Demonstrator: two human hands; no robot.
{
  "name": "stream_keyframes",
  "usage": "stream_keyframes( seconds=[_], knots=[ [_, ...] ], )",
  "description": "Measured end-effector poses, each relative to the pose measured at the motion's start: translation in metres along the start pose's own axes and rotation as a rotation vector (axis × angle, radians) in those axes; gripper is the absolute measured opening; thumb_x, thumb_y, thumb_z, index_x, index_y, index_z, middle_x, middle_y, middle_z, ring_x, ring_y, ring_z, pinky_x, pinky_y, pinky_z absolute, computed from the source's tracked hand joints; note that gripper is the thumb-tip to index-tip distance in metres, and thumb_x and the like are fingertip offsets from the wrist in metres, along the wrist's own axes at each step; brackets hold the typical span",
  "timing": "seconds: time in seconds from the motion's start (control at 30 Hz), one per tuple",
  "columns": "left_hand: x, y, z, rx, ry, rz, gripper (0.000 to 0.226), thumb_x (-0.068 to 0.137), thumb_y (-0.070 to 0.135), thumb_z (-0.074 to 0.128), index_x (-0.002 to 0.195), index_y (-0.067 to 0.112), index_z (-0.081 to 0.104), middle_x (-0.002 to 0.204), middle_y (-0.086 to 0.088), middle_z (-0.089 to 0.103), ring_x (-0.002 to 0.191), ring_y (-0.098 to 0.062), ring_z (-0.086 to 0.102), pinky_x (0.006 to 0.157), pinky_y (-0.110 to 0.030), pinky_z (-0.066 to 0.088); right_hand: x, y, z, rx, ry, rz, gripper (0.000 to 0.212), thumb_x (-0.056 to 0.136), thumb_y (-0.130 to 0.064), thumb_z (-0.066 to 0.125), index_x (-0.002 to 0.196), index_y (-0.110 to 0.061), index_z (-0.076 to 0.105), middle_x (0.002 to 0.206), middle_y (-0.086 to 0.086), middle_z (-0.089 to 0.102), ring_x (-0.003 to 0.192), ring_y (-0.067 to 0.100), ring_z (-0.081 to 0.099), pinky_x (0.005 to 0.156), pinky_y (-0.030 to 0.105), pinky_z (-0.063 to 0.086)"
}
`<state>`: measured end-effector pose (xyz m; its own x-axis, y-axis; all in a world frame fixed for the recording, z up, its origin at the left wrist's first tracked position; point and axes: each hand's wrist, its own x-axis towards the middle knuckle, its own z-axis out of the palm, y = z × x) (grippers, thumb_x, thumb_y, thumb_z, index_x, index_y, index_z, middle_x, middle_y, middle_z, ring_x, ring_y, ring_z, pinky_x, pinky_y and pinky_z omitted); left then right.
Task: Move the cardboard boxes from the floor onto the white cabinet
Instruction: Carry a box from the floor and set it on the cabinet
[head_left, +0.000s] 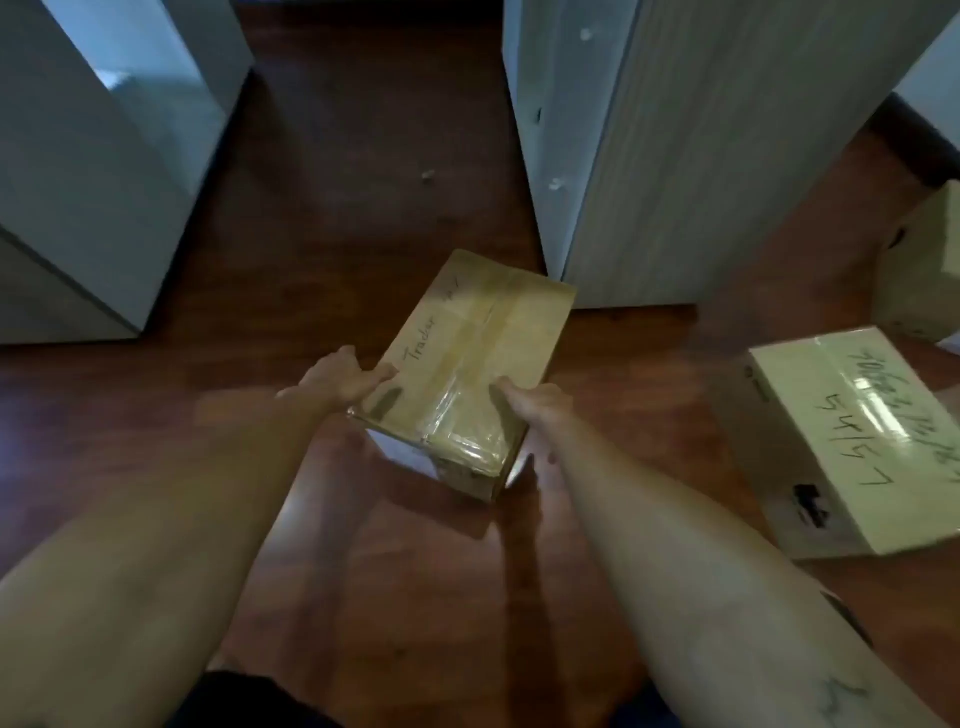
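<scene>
A long taped cardboard box (467, 358) with handwriting on its top sits in the middle of the view over the dark wooden floor. My left hand (343, 376) grips its near left edge and my right hand (532, 402) grips its near right edge. Whether the box rests on the floor or is just off it I cannot tell. A second cardboard box (852, 441) with marker writing lies on the floor to the right. Part of a third box (919, 270) shows at the right edge. A white cabinet (98, 156) stands at the left.
A tall pale cabinet (701, 145) stands upright behind the held box, to the right of centre. Between the two cabinets runs a strip of wooden floor (374, 156) with a small white scrap (427, 176) on it.
</scene>
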<state>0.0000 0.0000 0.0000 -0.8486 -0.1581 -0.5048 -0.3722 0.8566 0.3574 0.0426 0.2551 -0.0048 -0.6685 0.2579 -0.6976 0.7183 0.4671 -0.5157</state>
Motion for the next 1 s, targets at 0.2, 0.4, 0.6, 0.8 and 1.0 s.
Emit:
stream_keyframes(
  seconds=[0.2,0.4,0.6,0.8,1.0],
  knots=[
    [0.014,-0.017,0.041,-0.349,-0.091,-0.025,0.092,0.072,0.072,0.066,0.139,0.01,0.055,0.136,-0.014,0.061,0.117,-0.031,0.063,0.101,-0.04,0.051,0.015,0.027,0.019,0.224,-0.056,0.054,0.117,0.053,-0.086,0.062,0.137,-0.005,0.053,0.143,0.013,0.054,0.126,0.037,0.056,0.1,0.05,0.05],
    [-0.004,-0.02,0.059,-0.481,-0.145,-0.06,0.07,0.07,0.059,0.079,0.118,0.008,0.071,0.115,-0.012,0.071,0.1,-0.029,0.07,0.087,-0.041,0.058,0.019,0.034,0.014,0.337,-0.072,0.054,0.096,0.065,-0.076,0.065,0.134,-0.009,0.055,0.134,0.011,0.061,0.119,0.036,0.06,0.101,0.049,0.049],
    [-0.038,-0.001,0.049,-0.49,-0.172,-0.097,0.089,0.056,0.066,0.082,0.119,0.004,0.07,0.117,-0.014,0.072,0.103,-0.031,0.07,0.091,-0.044,0.058,-0.01,0.035,-0.015,0.358,-0.004,0.064,0.085,0.072,-0.065,0.07,0.131,-0.006,0.055,0.13,0.014,0.063,0.115,0.036,0.062,0.096,0.049,0.052],
    [-0.137,0.057,-0.053,-0.494,-0.176,-0.069,0.098,0.048,0.075,0.079,0.12,0.009,0.071,0.122,-0.013,0.071,0.11,-0.032,0.068,0.098,-0.046,0.054,-0.138,-0.02,-0.11,0.427,0.017,0.021,0.061,0.08,-0.05,0.074,0.122,-0.007,0.063,0.123,0.012,0.068,0.109,0.032,0.066,0.09,0.041,0.054],
    [-0.259,0.163,-0.194,-0.446,-0.124,-0.007,0.079,0.07,0.061,0.076,0.126,0.006,0.066,0.128,-0.015,0.067,0.116,-0.034,0.064,0.102,-0.048,0.051,-0.28,-0.095,-0.236,0.485,0.035,-0.034,0.062,0.075,-0.054,0.074,0.122,-0.014,0.066,0.123,0.007,0.068,0.111,0.03,0.065,0.093,0.042,0.053]
  ],
)
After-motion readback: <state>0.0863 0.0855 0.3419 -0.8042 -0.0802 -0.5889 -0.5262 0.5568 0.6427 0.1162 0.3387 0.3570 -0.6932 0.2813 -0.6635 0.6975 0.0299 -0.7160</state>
